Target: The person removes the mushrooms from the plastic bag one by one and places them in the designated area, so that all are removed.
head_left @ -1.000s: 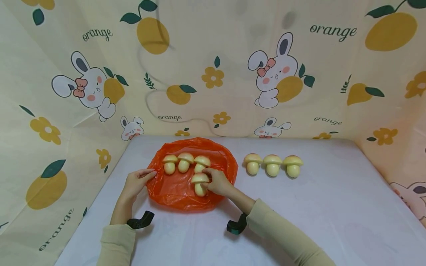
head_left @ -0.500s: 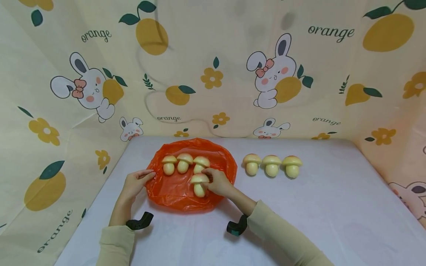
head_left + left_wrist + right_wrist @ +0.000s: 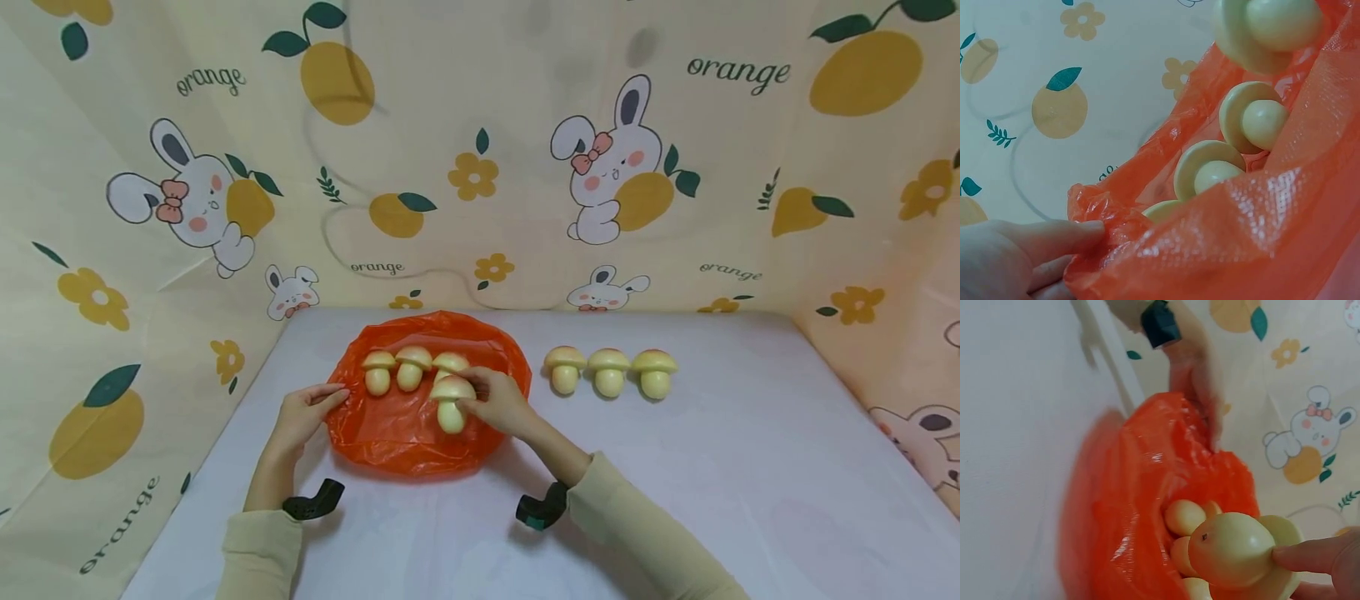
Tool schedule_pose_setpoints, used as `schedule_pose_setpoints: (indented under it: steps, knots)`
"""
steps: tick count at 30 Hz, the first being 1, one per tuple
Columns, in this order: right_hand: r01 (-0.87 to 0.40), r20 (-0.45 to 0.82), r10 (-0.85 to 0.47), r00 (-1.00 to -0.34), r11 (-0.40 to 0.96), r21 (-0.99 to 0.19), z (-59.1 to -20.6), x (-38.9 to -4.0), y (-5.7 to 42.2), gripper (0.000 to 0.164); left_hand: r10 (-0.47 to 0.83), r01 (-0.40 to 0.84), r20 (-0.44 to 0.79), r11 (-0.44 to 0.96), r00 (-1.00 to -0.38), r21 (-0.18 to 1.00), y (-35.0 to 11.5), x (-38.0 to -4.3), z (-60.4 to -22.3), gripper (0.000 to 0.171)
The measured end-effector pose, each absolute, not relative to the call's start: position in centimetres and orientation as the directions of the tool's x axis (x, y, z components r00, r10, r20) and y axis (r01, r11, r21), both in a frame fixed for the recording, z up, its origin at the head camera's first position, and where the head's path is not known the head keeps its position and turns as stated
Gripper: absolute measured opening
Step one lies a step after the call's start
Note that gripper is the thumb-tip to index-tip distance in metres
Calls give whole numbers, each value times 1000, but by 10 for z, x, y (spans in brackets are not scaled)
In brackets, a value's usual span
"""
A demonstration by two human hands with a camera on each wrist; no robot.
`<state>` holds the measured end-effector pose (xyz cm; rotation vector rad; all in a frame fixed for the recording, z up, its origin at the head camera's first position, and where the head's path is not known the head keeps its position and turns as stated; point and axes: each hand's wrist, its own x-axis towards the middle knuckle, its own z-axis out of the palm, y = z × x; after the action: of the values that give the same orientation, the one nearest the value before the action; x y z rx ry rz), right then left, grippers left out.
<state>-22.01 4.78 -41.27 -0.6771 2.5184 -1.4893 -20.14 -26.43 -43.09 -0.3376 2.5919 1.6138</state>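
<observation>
My right hand pinches a mushroom with a pale yellow stem and a browner cap, thumb and fingers at its right side, over the open red plastic bag. The right wrist view shows this mushroom close up, its round stem end facing the camera. Inside the bag, along the far side, three similar mushrooms stand in a row; the held one partly covers the rightmost. My left hand pinches the bag's left rim between thumb and fingers, as the left wrist view also shows at the crumpled edge.
Three more mushrooms form a row on the white table, right of the bag. A cloth printed with rabbits and oranges hangs behind and at the sides. Each wrist wears a black camera mount.
My right hand has raised the mushroom from low in the bag, moving slightly up and right. The left hand keeps its grip on the rim. The head view has shifted a little.
</observation>
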Motion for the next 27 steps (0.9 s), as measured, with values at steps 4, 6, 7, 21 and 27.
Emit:
schedule_pose_setpoints:
  steps: [4, 6, 7, 21, 27]
  knots:
    - [-316, 130, -433, -892, 393, -863, -409, -218, 55, 44, -139, -212, -168, 426, -976, 879, -263, -200, -430, 49]
    - [-322, 149, -418, -896, 382, -866, -409, -217, 59, 44, -138, -206, -162, 430, -977, 879, -262, -200, -430, 49]
    - [-316, 152, -409, -900, 372, -873, -408, -216, 62, 44, -137, -203, -159, 431, -978, 879, -262, -200, -430, 49]
    - [-270, 144, -370, -918, 314, -910, -393, -200, 102, 46, -141, -198, -150, 437, -979, 878, -263, -200, -430, 50]
    - [-226, 127, -308, -943, 309, -924, -395, -193, 125, 48, -132, -210, -169, 432, -977, 877, -261, -202, -432, 50]
